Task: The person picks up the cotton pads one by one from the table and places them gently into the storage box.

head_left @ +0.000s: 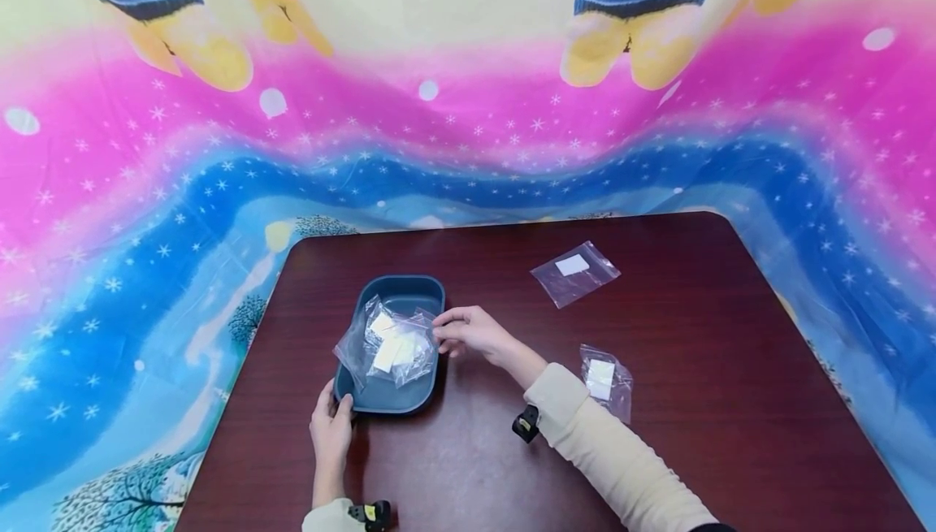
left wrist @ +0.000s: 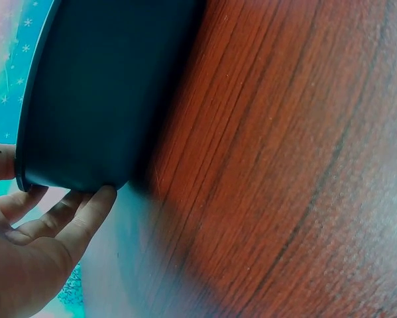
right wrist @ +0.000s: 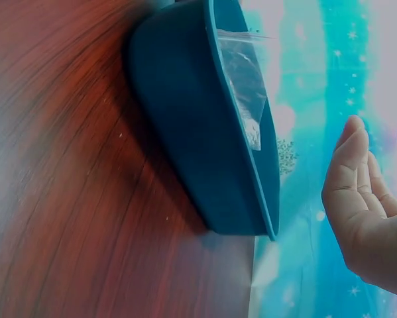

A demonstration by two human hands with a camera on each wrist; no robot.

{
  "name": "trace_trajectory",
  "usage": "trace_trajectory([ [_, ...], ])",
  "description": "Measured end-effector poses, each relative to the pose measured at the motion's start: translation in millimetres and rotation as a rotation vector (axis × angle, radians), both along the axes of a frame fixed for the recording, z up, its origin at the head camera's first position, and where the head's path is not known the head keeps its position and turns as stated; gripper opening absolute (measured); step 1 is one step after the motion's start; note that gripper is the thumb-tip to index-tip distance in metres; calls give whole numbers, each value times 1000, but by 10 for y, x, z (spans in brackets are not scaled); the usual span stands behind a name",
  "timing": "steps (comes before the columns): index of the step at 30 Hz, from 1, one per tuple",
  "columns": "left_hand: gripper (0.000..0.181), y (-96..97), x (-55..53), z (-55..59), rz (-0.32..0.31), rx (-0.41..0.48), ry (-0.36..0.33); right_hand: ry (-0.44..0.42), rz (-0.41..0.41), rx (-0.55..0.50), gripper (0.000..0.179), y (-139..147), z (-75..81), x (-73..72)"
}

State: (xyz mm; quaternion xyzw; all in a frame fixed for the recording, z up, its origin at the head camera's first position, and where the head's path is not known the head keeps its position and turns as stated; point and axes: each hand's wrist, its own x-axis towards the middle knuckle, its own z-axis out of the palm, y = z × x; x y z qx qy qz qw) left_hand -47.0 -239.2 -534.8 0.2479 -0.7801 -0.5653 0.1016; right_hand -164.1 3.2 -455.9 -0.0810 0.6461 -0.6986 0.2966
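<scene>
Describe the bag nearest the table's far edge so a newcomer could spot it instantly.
On the dark brown table, look right of the blue tray, toward the far edge. There lies a clear plastic bag with a white rectangle. Unlike the bags heaped in the tray or the smaller bag beside the right sleeve, it lies alone.

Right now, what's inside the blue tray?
In the blue tray, overlapping clear bags with white pieces. The tray floor beneath them, and anything under the top bags, is covered.

Looks like curtained-off tabletop nook, going by cartoon-and-snowflake-print fabric (head_left: 475,85) hung behind and beside dark wood-grain table (head_left: 702,337). Can't tell home from office.
</scene>
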Motion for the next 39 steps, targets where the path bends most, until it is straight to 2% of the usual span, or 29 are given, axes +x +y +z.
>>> trace_trajectory([
  [12, 43, -4, 11, -20, 14, 9, 21, 40, -11, 6, 32, 298, -48, 37],
  [22, 43, -8, 26, -21, 12, 11, 6, 49, -19, -11, 31, 549, -1, 87],
  [31, 44, 6, 21, 7, -3, 11, -6, 111, -30, 48, 34, 827, 7, 61],
  [39, 44, 15, 1, 1, -4, 14, 1, 173, -62, 153, 41, 1150, -24, 13],
])
